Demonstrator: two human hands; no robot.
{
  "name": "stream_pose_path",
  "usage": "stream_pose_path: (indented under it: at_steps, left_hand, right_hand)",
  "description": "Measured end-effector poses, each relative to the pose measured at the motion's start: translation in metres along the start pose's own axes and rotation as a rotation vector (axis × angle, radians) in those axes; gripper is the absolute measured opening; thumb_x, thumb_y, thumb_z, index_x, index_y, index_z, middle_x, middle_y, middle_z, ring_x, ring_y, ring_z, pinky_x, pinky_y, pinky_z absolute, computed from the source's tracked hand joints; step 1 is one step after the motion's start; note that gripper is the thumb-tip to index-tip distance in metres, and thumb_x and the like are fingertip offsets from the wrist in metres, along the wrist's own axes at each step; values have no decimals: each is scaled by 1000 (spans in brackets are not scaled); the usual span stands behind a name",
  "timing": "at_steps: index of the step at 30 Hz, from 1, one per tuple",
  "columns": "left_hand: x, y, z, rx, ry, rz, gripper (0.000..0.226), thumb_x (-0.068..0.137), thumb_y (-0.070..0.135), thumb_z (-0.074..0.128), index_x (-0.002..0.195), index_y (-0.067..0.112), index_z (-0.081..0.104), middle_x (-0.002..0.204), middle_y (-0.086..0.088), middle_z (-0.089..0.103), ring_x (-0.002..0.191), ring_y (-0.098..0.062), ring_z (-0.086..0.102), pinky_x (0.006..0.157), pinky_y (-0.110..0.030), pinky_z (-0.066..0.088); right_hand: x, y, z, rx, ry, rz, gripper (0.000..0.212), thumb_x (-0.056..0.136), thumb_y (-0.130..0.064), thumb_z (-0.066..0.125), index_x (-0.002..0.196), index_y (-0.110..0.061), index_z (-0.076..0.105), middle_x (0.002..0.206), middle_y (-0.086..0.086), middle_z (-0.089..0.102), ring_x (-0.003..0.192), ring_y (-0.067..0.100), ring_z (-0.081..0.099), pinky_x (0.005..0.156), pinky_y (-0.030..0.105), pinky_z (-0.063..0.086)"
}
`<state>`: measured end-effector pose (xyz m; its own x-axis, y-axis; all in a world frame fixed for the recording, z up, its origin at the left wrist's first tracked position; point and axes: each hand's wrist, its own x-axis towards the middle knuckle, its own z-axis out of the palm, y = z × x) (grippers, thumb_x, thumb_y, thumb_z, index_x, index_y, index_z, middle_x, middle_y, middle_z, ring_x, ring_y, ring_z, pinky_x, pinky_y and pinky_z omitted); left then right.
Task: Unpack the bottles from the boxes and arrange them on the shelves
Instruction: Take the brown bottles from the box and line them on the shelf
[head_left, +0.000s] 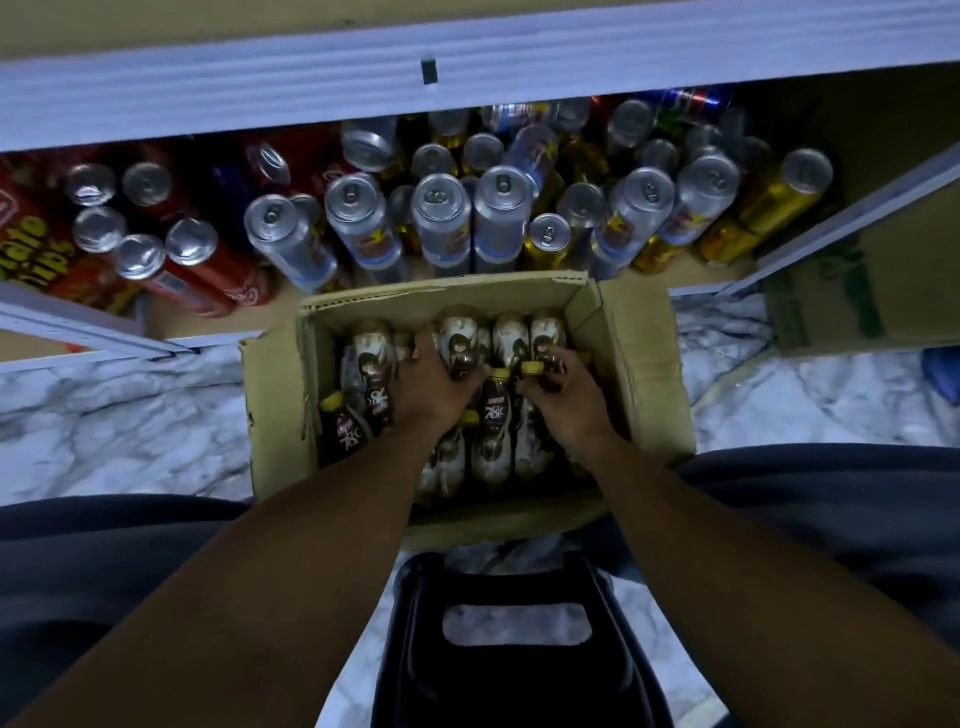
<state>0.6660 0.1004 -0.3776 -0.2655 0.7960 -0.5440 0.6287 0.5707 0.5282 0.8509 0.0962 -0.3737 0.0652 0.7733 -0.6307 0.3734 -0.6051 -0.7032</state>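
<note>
An open cardboard box (280, 405) stands on the marble floor in front of me, packed with several brown bottles with yellow caps (491, 447) lying on their sides. Both my hands are inside the box. My left hand (423, 384) curls its fingers round a bottle (460, 338) in the far row. My right hand (569, 400) grips another bottle (548, 332) near its yellow cap, at the far right of the box. Just beyond the box lies the low shelf (218, 319).
The low shelf holds many upright cans: red ones (192, 260) on the left, silver ones (441, 223) in the middle, gold ones (769, 202) on the right. A white shelf edge (467, 67) juts out above. Another cardboard box (852, 291) stands at right. A black stool (514, 639) sits between my knees.
</note>
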Motion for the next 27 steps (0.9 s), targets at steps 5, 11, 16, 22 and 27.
stream_pose_path:
  at_steps: [5, 11, 16, 22, 27]
  left_hand:
    - [5, 5, 4, 1, 19, -55, 93, 72, 66, 71, 142, 30, 21, 127, -12, 63, 119, -42, 56, 104, -62, 43]
    - [-9, 7, -6, -187, 79, 53, 94, 80, 43, 80, 154, 33, 23, 128, -8, 67, 112, -34, 64, 90, -46, 56]
    - [-27, 17, -36, -155, 102, 174, 99, 80, 41, 83, 159, 31, 23, 124, -2, 66, 110, -26, 64, 85, -39, 56]
    - [-67, 51, -88, -276, 192, 354, 77, 83, 33, 84, 142, 34, 35, 122, -1, 61, 103, -26, 63, 87, -46, 54]
    - [-112, 90, -139, -381, 238, 547, 56, 89, 21, 79, 129, 35, 42, 112, 23, 58, 97, 4, 58, 87, -34, 50]
  right_hand:
    - [4, 4, 6, 12, 33, -12, 70, 86, -15, 80, 146, -24, 46, 121, -2, 67, 109, 10, 58, 93, 27, 44]
    - [-1, -2, 6, 108, 46, -60, 58, 89, -11, 76, 139, -23, 51, 115, -5, 62, 110, 17, 58, 86, 26, 47]
    - [-16, -26, -7, 268, 89, -146, 61, 85, -4, 79, 138, -14, 52, 108, -10, 65, 107, 14, 62, 96, 37, 52]
    - [-54, -80, -28, 405, 92, -281, 53, 84, -5, 81, 131, -11, 58, 113, 3, 70, 107, 18, 67, 91, 36, 57]
    - [-107, -129, -49, 372, 20, -491, 33, 88, -14, 78, 118, -23, 68, 116, -6, 71, 106, 7, 67, 93, 33, 55]
